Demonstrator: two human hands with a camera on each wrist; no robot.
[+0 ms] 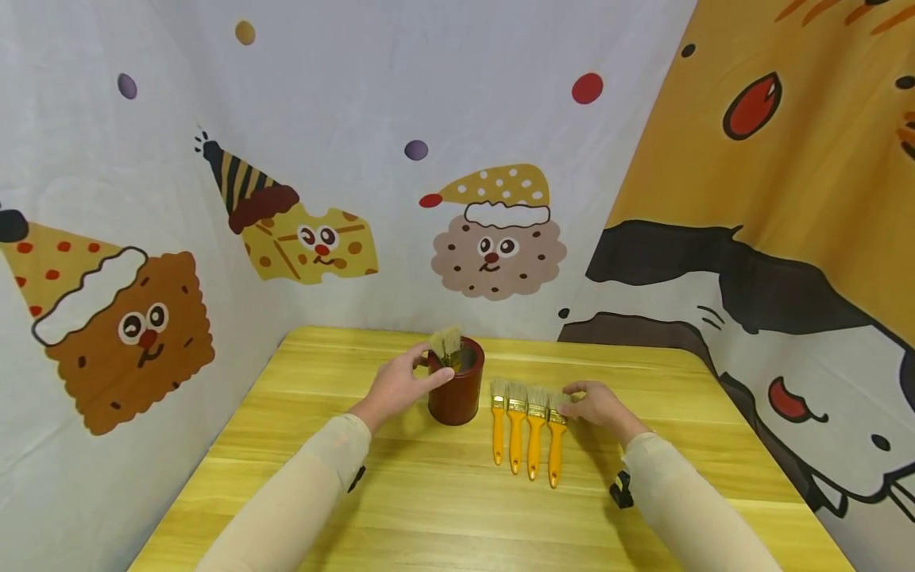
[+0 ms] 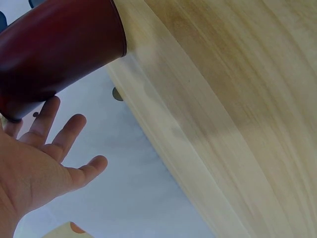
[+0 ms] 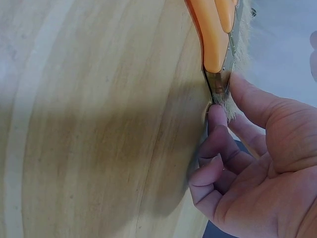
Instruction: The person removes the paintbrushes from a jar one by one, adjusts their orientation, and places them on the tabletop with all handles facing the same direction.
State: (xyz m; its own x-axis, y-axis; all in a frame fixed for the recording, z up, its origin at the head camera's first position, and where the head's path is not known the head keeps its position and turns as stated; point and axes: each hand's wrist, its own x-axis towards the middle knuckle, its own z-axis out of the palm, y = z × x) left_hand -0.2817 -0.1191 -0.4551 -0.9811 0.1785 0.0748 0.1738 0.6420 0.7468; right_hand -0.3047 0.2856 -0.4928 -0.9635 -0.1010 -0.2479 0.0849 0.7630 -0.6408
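A dark red-brown cup point(image 1: 453, 397) stands on the table, with paintbrush bristles point(image 1: 446, 342) sticking up out of its mouth. My left hand point(image 1: 403, 381) holds it at the left of the rim, thumb across the front and fingers round the far side. In the left wrist view, fingertips touch the cup point(image 2: 59, 44) while the outer fingers spread loosely away. Several paintbrushes point(image 1: 534, 429) with orange handles lie side by side, bristles pointing away from me. At the rightmost brush point(image 1: 555, 437), my right hand point(image 1: 599, 405) pinches the bristle end between thumb and fingers.
The wooden table point(image 1: 429, 508) ends at a cloth backdrop point(image 1: 343, 103) printed with cartoon food and animals. The cup is near the far edge, left of the brushes. A small black device point(image 1: 621, 489) shows by the right wrist.
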